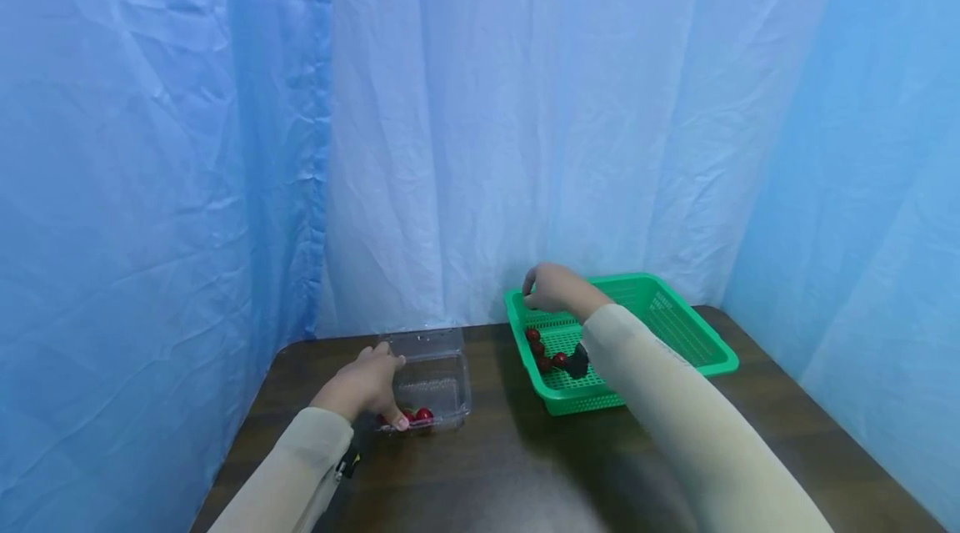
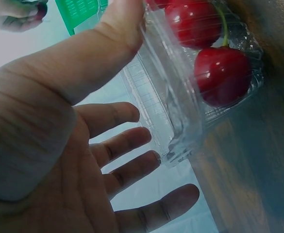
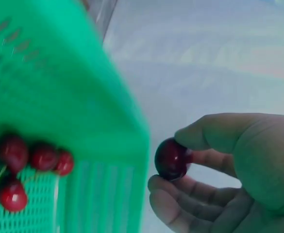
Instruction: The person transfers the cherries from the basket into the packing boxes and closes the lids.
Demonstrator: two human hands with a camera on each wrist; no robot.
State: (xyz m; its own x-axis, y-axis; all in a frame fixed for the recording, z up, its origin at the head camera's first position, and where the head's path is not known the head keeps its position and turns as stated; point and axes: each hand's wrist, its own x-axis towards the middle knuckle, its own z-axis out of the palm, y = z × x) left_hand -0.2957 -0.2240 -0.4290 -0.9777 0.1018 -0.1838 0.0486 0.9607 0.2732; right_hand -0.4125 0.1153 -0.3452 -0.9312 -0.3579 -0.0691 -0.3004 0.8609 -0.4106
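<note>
My left hand point(image 1: 363, 383) spans the left end of a clear plastic box point(image 1: 467, 387), thumb laid over the near rim and the other fingers spread loosely. Red cherries point(image 2: 224, 75) lie inside the box, one with a green stem. Its lid point(image 1: 427, 341) stands folded back. My right hand point(image 1: 558, 289) is above the far left corner of a green plastic basket point(image 1: 716, 359). Between thumb and fingers it pinches a dark red cherry point(image 3: 170, 159), just outside the basket wall in the right wrist view. Several cherries point(image 3: 13, 151) lie on the basket floor.
Both containers stand on a dark wooden table point(image 1: 495, 466), the basket to the right of the box. Blue-white curtains point(image 1: 480, 133) hang behind and on both sides. A small black object point(image 1: 577, 361) shows under the right wrist, over the basket.
</note>
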